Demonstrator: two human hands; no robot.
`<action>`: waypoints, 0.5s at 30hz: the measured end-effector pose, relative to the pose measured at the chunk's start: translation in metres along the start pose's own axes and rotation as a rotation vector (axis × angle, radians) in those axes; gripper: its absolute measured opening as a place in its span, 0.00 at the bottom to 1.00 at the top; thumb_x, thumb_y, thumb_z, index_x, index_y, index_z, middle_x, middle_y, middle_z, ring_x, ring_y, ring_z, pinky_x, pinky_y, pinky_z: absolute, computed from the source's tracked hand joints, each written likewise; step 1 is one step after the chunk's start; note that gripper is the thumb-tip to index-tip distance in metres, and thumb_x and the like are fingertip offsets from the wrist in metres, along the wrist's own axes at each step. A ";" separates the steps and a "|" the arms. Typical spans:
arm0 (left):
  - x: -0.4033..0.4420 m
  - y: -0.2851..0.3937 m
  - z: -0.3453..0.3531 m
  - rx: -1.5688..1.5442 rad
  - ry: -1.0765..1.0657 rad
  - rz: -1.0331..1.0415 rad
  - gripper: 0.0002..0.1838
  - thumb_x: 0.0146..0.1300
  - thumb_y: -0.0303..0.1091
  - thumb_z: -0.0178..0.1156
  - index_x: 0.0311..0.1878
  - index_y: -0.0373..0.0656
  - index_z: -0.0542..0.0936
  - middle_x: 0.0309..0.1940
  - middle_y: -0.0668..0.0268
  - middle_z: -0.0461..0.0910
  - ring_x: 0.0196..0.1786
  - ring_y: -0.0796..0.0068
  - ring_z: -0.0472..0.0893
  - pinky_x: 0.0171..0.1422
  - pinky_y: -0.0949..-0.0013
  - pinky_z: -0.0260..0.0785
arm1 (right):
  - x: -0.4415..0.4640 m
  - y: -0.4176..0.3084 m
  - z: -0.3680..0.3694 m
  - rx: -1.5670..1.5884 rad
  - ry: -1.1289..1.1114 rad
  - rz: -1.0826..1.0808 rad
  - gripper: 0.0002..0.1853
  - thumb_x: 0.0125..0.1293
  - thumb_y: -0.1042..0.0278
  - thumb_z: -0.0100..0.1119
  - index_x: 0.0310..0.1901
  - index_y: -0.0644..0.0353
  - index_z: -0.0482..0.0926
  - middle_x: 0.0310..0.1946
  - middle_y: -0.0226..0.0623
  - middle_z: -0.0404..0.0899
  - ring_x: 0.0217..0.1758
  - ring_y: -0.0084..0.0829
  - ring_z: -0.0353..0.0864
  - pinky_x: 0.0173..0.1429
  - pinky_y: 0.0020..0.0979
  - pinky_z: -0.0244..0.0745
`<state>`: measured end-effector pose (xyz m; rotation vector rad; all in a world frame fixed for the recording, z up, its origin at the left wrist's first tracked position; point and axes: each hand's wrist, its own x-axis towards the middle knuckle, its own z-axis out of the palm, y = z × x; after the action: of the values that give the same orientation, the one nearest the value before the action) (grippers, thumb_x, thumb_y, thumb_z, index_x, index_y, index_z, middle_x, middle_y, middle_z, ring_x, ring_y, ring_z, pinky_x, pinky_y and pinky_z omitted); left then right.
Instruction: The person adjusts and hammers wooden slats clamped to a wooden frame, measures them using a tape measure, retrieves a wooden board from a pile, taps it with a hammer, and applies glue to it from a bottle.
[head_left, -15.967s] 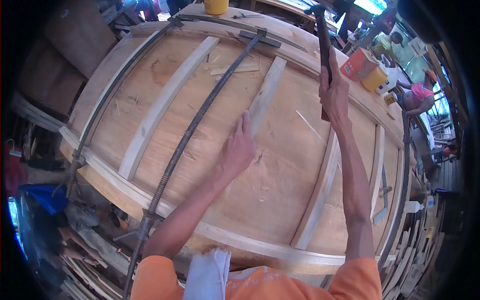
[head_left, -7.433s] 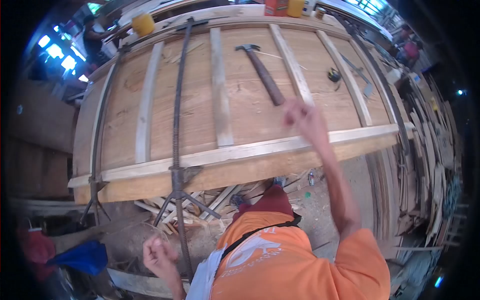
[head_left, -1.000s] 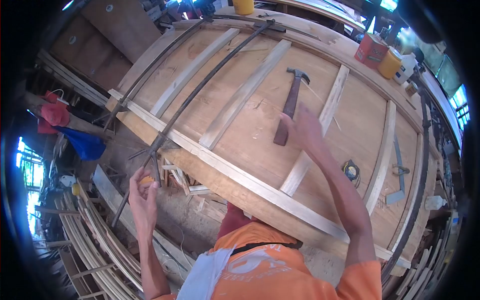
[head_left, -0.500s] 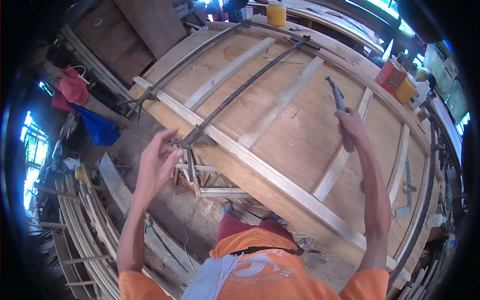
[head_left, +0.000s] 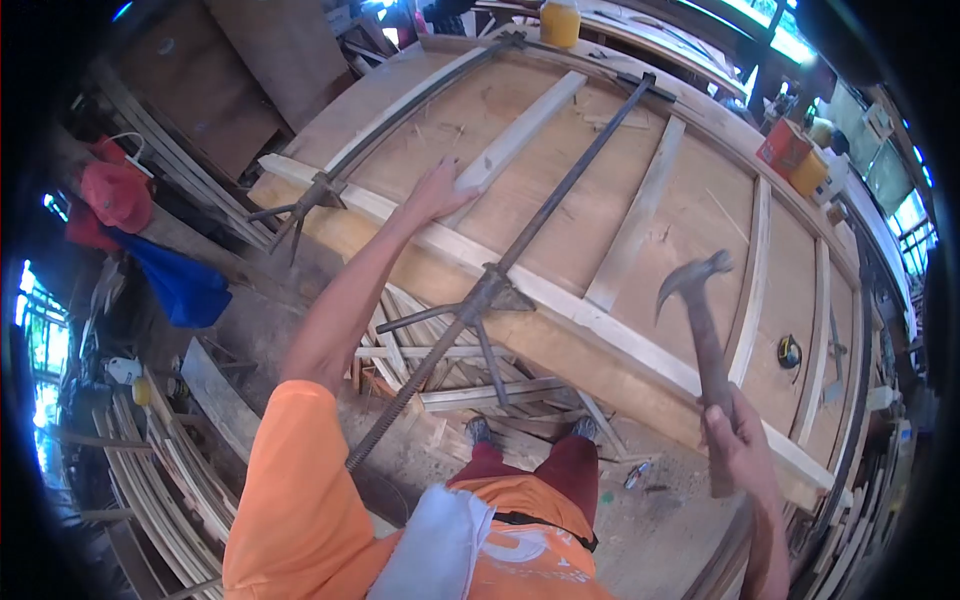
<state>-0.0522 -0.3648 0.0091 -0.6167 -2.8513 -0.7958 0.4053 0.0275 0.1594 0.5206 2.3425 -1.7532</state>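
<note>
The right hand (head_left: 740,440) is wrapped around the handle of a hammer (head_left: 706,345), head up — near the wooden frame (head_left: 620,335). The left hand (head_left: 437,192) touches a slat's (head_left: 530,132) near end — whether pinching it, I cannot tell.

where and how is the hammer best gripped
Probably around the lower part of the hammer's handle, coming from the person's right and near side. The handle is long and straight, its lower end is toward the person, and the claw head is at the far end. The right hand grips it low.
</note>
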 end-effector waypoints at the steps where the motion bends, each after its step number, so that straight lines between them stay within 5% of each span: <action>1: 0.003 -0.004 0.005 -0.008 -0.014 0.000 0.45 0.62 0.57 0.74 0.69 0.28 0.73 0.61 0.40 0.82 0.63 0.40 0.83 0.70 0.50 0.74 | -0.008 0.008 0.005 -0.173 0.046 0.025 0.21 0.75 0.51 0.68 0.50 0.64 0.78 0.28 0.26 0.74 0.31 0.21 0.72 0.37 0.32 0.72; 6: 0.021 -0.016 0.034 -0.211 -0.074 0.019 0.43 0.59 0.56 0.76 0.65 0.28 0.75 0.54 0.39 0.85 0.60 0.39 0.85 0.65 0.48 0.77 | -0.019 0.003 0.032 -0.607 -0.017 0.056 0.26 0.66 0.46 0.74 0.39 0.65 0.78 0.27 0.35 0.73 0.30 0.31 0.71 0.37 0.38 0.71; 7: 0.020 -0.015 0.037 -0.174 -0.071 0.018 0.43 0.59 0.55 0.77 0.64 0.29 0.75 0.54 0.38 0.85 0.59 0.39 0.85 0.64 0.48 0.77 | -0.017 0.033 0.025 -0.803 -0.040 -0.152 0.23 0.67 0.50 0.73 0.42 0.65 0.78 0.29 0.46 0.80 0.28 0.45 0.79 0.37 0.43 0.74; 10: 0.022 -0.012 0.050 -0.139 -0.117 0.006 0.42 0.59 0.53 0.76 0.65 0.30 0.74 0.53 0.37 0.85 0.59 0.39 0.85 0.64 0.47 0.77 | -0.014 0.032 0.042 -0.936 0.017 -0.252 0.21 0.70 0.53 0.69 0.51 0.63 0.77 0.35 0.55 0.85 0.36 0.58 0.86 0.39 0.48 0.78; 15: 0.024 -0.030 0.028 -0.060 -0.071 0.105 0.43 0.58 0.53 0.75 0.66 0.30 0.73 0.51 0.35 0.86 0.60 0.40 0.85 0.66 0.47 0.76 | -0.010 0.035 0.070 -1.090 -0.159 -0.270 0.23 0.72 0.52 0.66 0.57 0.61 0.73 0.38 0.56 0.86 0.42 0.58 0.88 0.42 0.52 0.81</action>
<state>-0.0866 -0.3649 -0.0237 -0.8119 -2.8391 -0.8611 0.4226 -0.0317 0.1107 -0.1186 2.8275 -0.3297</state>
